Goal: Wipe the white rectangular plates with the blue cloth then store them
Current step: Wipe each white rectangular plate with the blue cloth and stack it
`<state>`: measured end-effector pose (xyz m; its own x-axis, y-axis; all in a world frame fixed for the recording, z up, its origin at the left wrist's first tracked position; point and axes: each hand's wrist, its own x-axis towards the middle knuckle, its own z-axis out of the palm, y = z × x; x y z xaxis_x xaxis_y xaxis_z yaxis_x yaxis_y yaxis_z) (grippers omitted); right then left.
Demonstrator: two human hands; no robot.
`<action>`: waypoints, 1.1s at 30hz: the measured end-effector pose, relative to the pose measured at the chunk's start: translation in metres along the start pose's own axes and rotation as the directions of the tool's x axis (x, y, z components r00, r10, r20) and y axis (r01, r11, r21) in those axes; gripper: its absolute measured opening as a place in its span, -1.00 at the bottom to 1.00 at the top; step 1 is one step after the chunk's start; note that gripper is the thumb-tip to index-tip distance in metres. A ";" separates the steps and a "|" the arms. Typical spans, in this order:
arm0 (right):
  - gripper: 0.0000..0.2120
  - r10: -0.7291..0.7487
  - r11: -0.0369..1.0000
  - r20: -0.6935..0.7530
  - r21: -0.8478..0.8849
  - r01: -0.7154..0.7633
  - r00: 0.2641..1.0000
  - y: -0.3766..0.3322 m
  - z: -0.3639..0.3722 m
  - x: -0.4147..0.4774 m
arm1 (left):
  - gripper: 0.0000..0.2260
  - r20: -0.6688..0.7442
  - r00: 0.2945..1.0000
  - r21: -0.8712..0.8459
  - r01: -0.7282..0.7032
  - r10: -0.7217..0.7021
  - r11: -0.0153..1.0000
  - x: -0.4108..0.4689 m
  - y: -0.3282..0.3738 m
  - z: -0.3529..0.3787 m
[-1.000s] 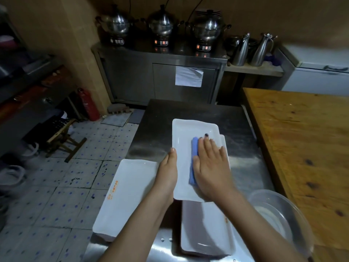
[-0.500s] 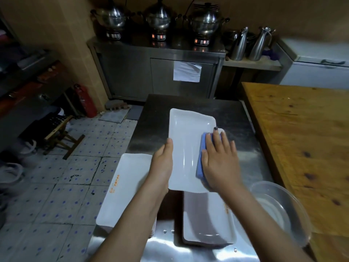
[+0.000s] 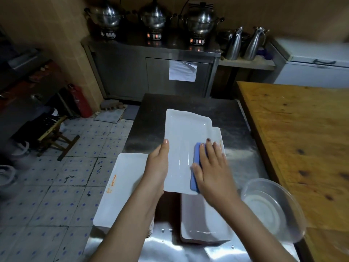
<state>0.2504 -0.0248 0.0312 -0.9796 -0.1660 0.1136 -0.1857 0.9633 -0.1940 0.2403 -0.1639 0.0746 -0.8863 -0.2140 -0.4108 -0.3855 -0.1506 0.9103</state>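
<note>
Above steel table [image 3: 151, 114], plate [image 3: 185, 133] lies between hands [image 3: 157, 165] [image 3: 211, 167].

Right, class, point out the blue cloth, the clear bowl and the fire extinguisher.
blue cloth [image 3: 197, 153], head view, its uncovered left edge.
clear bowl [image 3: 264, 210], head view, middle of its base.
fire extinguisher [image 3: 80, 101], head view, red cylinder body.

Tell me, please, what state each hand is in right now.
Left hand: grips the white plate by its left edge.
Right hand: open, fingers pressing the blue cloth onto that plate.
</note>
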 end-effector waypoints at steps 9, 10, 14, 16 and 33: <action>-0.45 0.149 0.988 -0.002 0.033 -0.149 0.989 -0.018 -0.013 0.046 | -0.69 0.025 0.997 -0.081 0.070 -0.068 0.994 -0.006 -0.009 0.018; -0.44 0.060 0.997 0.012 0.053 -0.061 0.998 -0.027 -0.015 0.041 | -0.69 0.018 0.998 -0.111 0.058 -0.057 0.992 -0.005 -0.008 0.019; -0.23 -0.150 0.975 0.039 0.174 0.141 0.988 -0.050 -0.010 0.011 | -0.69 0.008 0.999 -0.158 0.050 -0.049 0.986 -0.003 -0.002 0.015; -0.29 -0.188 0.977 0.038 0.108 0.183 0.981 -0.041 -0.005 0.004 | -0.69 -0.021 0.999 -0.104 0.042 -0.044 0.994 -0.002 -0.002 0.010; -0.36 -0.017 0.999 0.089 0.039 0.014 0.996 0.007 -0.001 -0.010 | -0.66 -0.001 0.999 -0.013 0.035 -0.035 0.999 -0.003 0.003 -0.001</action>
<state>0.2591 -0.0166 0.0299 -0.9792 -0.2006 0.0299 -0.2021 0.9520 -0.2301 0.2418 -0.1645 0.0783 -0.8720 -0.2097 -0.4423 -0.4128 -0.1706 0.8947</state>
